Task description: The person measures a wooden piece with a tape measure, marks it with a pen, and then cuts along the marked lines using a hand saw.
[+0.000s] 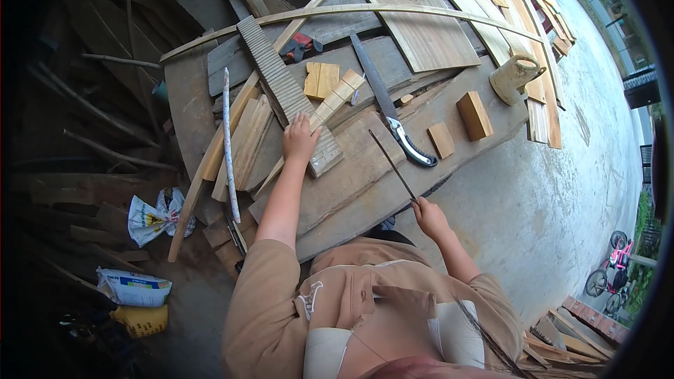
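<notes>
My left hand (299, 139) rests palm down on a ridged grey wooden plank (281, 84) that lies across the workbench (365, 182). My right hand (428, 217) pinches the near end of a thin dark stick (392, 165) that points up and left over the bench. A hand saw with a black and white handle (393, 123) lies just beyond the stick's tip.
Small wood blocks (474, 115) (441, 140) (321, 80), a clay jug (514, 77), red pliers (300, 46), a long bent bamboo strip (351, 10) and stacked boards lie on the bench. Bags (151, 219) sit on the ground to the left. A bicycle (611, 275) stands to the right.
</notes>
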`<state>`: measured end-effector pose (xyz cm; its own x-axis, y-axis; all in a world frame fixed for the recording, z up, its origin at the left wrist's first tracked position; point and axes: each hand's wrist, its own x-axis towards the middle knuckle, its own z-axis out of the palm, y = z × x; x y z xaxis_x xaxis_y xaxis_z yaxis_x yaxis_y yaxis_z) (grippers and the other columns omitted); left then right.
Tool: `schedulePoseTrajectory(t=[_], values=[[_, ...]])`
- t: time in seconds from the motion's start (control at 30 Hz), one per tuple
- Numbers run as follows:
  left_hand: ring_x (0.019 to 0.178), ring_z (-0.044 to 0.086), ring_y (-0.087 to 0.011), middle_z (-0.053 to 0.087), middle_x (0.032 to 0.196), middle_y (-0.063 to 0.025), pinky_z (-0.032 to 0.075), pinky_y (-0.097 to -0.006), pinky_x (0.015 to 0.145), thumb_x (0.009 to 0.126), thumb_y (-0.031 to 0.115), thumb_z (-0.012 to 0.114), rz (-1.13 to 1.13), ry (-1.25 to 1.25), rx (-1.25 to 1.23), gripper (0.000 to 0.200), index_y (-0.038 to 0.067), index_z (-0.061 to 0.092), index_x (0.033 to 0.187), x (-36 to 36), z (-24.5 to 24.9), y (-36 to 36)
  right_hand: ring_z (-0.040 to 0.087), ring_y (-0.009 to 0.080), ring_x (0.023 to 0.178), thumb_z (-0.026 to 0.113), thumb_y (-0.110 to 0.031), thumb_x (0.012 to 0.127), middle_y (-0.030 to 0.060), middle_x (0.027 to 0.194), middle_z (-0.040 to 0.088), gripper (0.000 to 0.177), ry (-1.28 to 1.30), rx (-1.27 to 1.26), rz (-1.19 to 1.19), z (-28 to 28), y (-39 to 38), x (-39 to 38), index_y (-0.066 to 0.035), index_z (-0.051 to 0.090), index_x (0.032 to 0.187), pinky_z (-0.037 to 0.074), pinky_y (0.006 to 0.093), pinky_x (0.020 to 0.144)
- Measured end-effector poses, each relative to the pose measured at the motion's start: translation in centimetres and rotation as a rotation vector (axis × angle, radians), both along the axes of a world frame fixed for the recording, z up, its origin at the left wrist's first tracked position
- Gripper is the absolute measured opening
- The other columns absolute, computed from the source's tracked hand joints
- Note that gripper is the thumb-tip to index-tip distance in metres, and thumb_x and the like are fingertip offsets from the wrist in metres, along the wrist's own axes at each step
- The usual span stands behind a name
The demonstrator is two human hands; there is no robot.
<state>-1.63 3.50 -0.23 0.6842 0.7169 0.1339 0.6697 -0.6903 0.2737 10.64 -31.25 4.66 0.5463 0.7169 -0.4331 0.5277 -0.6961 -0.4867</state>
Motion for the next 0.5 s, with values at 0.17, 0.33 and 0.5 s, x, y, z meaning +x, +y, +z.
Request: schedulePoseTrajectory(t=[0.17, 0.33, 0.5], values=[[0.121, 0.034, -0.0239, 0.038, 0.129, -0.0137, 0.028, -0.0397, 0.098, 0.077, 0.032, 0.056, 0.040, 0.101, -0.092, 0.056, 0.003, 0.040, 0.122, 0.0, 2.1, -0.7, 0.053, 0.0413, 0.068, 0.044, -0.029, 0.086, 0.0231, 0.070, 0.056, 0.027, 0.013, 0.119, -0.066, 1.4, -1.4, 0.4, -0.004, 0.048, 0.079, 0.040, 0.0486, 0.058], [0.126, 0.026, -0.0223, 0.028, 0.136, -0.0120, 0.018, -0.0441, 0.103, 0.078, 0.030, 0.056, 0.213, 0.223, -0.151, 0.058, 0.006, 0.034, 0.126, -0.8, 5.1, -3.3, 0.054, 0.0408, 0.073, 0.043, -0.035, 0.086, 0.0229, 0.074, 0.057, 0.033, 0.040, 0.116, -0.098, 1.4, -4.2, 1.3, -0.003, 0.051, 0.082, 0.041, 0.0474, 0.062], [0.107, 0.046, -0.0258, 0.050, 0.113, -0.0132, 0.030, -0.0470, 0.092, 0.079, 0.031, 0.055, 0.219, 0.343, -0.001, 0.049, 0.010, 0.039, 0.121, -3.8, 5.9, -5.7, 0.054, 0.0408, 0.076, 0.040, -0.041, 0.086, 0.0236, 0.077, 0.058, 0.041, 0.020, 0.124, -0.126, 0.5, -5.5, 2.8, -0.002, 0.053, 0.084, 0.041, 0.0477, 0.066]])
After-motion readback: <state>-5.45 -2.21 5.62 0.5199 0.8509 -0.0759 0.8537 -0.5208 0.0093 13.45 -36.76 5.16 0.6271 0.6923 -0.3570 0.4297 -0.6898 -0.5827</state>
